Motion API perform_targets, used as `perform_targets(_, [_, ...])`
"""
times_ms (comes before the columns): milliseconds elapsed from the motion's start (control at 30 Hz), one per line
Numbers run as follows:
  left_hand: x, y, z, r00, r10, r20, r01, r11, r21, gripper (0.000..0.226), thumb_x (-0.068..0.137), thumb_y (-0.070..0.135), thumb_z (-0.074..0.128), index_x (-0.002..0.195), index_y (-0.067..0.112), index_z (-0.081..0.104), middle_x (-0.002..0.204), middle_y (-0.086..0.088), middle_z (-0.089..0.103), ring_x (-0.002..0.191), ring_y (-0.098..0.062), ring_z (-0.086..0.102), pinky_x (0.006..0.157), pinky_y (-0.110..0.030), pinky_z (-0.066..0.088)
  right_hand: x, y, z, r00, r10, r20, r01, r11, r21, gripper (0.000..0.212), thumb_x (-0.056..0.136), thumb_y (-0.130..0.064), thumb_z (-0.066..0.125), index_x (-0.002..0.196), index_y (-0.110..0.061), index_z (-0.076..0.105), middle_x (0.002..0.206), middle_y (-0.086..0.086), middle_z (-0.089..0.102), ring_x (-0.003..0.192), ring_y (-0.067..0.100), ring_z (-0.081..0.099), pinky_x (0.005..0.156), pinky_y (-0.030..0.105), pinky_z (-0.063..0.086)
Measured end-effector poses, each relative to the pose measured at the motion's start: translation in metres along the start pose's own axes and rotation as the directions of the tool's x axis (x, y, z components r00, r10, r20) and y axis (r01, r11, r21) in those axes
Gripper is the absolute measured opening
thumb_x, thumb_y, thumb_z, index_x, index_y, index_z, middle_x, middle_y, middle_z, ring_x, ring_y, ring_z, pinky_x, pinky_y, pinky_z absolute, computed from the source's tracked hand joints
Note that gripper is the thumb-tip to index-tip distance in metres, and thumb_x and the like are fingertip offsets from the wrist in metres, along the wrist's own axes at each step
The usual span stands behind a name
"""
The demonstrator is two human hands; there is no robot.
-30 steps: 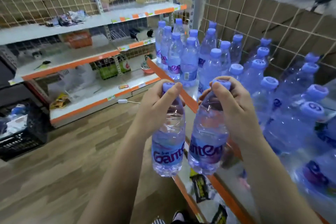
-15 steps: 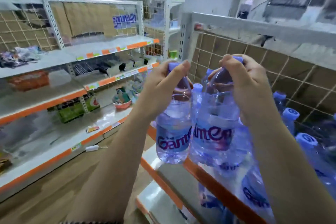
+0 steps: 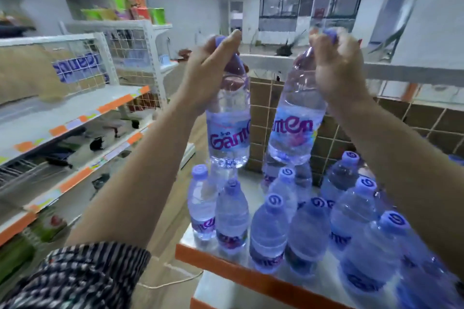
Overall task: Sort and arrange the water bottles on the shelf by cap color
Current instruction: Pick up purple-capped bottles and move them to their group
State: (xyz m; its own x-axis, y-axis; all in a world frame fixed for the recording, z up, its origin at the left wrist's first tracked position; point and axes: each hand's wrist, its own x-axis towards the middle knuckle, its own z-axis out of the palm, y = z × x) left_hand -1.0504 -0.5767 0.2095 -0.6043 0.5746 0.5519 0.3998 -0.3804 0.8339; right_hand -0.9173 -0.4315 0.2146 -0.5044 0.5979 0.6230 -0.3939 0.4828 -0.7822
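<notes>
Two clear water bottles with purple caps and purple-lettered labels hang above the shelf (image 3: 226, 268), each gripped at the neck: the left bottle (image 3: 229, 130) upright in the left hand (image 3: 211, 70), the right bottle (image 3: 296, 120) tilted in the right hand (image 3: 339, 65). Below them a standing cluster (image 3: 268, 231) of like bottles fills the shelf's front left corner; their caps seem the same purple-blue, though blur hides finer shades.

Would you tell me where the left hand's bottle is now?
Head view, centre-left: the left hand holds the bottle by its neck above the standing bottles, left of the right-hand bottle.
</notes>
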Motion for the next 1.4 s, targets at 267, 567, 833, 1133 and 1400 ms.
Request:
perform_targets(267, [0.051, -0.041, -0.011, 0.997, 0.072, -0.04, -0.071, 0.997, 0.025, 0.024, 0.102, 0.029, 0.05, 0.085, 0.012, 0.051, 0.073, -0.015, 0.061, 0.054, -0.021, 0.06, 0.048, -0.027, 0.048, 0.025, 0.054, 0.018, 0.973, 0.113, 0.2, -0.086, 0.986, -0.142, 0.011, 0.101, -0.028, 0.05, 0.096, -0.019, 0.047, 0.092, 0.014, 0.064, 0.089, 0.042, 0.067, 0.081, 0.058, 0.054])
perform_targets(567, [0.074, -0.095, -0.023, 0.992, 0.1, -0.083, -0.089, 0.988, 0.125, 0.019, 0.099, 0.033, 0.053, 0.086, 0.02, 0.053, 0.081, -0.015, 0.065, 0.068, -0.02, 0.065, 0.059, -0.036, 0.057, 0.007, 0.109, 0.026, 0.792, 0.348, 0.502, 0.1, 0.737, -0.668, 0.025, 0.098, -0.036, 0.053, 0.105, -0.012, 0.052, 0.096, 0.004, 0.063, 0.081, 0.016, 0.056, 0.068, 0.027, 0.041])
perform_targets(833, [0.073, -0.17, -0.024, 0.991, -0.07, 0.113, 0.045, 0.977, 0.208, 0.023, 0.087, 0.048, 0.055, 0.088, 0.025, 0.056, 0.088, -0.007, 0.069, 0.073, -0.012, 0.061, 0.066, -0.028, 0.05, -0.005, 0.126, 0.035, 0.616, 0.602, 0.508, 0.13, 0.558, -0.819, 0.031, 0.092, -0.045, 0.06, 0.103, -0.017, 0.053, 0.084, -0.007, 0.056, 0.071, 0.006, 0.053, 0.056, 0.022, 0.038])
perform_targets(1133, [0.058, -0.218, -0.026, 0.88, -0.301, 0.368, 0.249, 0.951, 0.183, 0.043, 0.082, 0.054, 0.058, 0.105, 0.018, 0.057, 0.087, -0.002, 0.065, 0.076, -0.014, 0.065, 0.074, -0.039, 0.055, -0.026, 0.143, 0.032, 0.565, 0.711, 0.418, 0.07, 0.464, -0.883, 0.039, 0.088, -0.053, 0.062, 0.102, -0.018, 0.053, 0.081, -0.002, 0.061, 0.069, 0.011, 0.056, 0.055, 0.027, 0.039])
perform_targets(1400, [0.047, -0.24, -0.024, 0.786, -0.295, 0.543, 0.117, 0.934, 0.338, 0.019, 0.097, 0.036, 0.056, 0.101, 0.018, 0.056, 0.083, 0.002, 0.056, 0.076, -0.007, 0.052, 0.074, -0.032, 0.044, -0.031, 0.137, 0.026, 0.579, 0.706, 0.407, 0.024, 0.485, -0.874, 0.037, 0.085, -0.054, 0.064, 0.106, -0.024, 0.053, 0.081, -0.011, 0.056, 0.068, 0.002, 0.052, 0.052, 0.017, 0.036])
